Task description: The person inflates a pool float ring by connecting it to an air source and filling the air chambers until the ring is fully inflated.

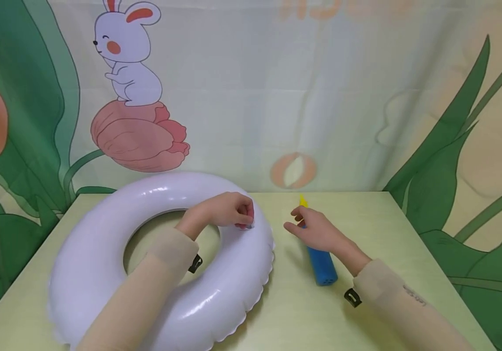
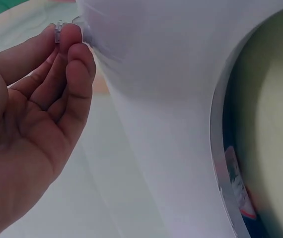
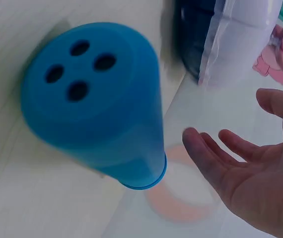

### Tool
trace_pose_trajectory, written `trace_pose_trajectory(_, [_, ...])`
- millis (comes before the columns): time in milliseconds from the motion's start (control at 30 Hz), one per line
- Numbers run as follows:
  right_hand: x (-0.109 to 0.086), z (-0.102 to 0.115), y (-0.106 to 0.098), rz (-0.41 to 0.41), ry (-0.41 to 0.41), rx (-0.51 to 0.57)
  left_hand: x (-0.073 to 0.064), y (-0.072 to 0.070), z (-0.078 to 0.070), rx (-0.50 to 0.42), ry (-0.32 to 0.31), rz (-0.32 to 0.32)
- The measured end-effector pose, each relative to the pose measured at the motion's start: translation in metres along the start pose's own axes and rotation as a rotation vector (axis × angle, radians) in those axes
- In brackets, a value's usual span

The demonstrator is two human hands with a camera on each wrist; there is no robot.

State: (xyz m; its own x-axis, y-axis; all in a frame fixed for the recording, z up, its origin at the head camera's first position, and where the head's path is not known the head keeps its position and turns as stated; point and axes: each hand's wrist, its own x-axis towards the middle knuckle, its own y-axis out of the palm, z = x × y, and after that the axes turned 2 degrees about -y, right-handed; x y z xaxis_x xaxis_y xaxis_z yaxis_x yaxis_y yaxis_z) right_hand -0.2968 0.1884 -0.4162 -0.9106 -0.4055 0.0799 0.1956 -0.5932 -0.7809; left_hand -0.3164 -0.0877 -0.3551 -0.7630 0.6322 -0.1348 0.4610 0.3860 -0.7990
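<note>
A white inflated swim ring [image 1: 84, 253] lies on the left of the table, its outer seam wrinkled. On the ring's right upper side, my left hand [image 1: 229, 207] pinches its small clear air valve [image 2: 58, 32] between thumb and index finger, the other fingers curled in. To the right lies a blue hand air pump [image 1: 323, 268] with a yellow nozzle [image 1: 303, 199] pointing at the back wall. My right hand [image 1: 318, 229] is over the pump's middle, fingers loosely bent and apart, holding nothing. In the right wrist view several holes show in the pump's round end.
The pale green table [image 1: 378, 229] ends at a printed cloth backdrop [image 1: 242, 97] with a rabbit and tulips. A black clip [image 1: 195, 263] hangs at the left cuff, another [image 1: 352, 297] at the right. A printed patch [image 2: 238, 183] shows inside the ring's hole.
</note>
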Motion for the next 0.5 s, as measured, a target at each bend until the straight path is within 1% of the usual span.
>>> trace_pose_trajectory(167, [0.002, 0.001, 0.006, 0.043, 0.044, 0.009, 0.007, 0.005, -0.007, -0.007, 0.035, 0.018])
trace_pose_trajectory(267, [0.002, 0.001, 0.007, 0.064, 0.06, 0.013, 0.004, 0.004, -0.01, 0.019, 0.042, 0.043])
trace_pose_trajectory(367, [0.002, 0.0, 0.008, 0.079, 0.064, 0.013, -0.005, -0.002, -0.01, 0.048, 0.018, 0.07])
trace_pose_trajectory(500, [0.004, 0.0, 0.009, 0.088, 0.054, 0.009, -0.026, -0.014, -0.005, 0.096, -0.017, 0.082])
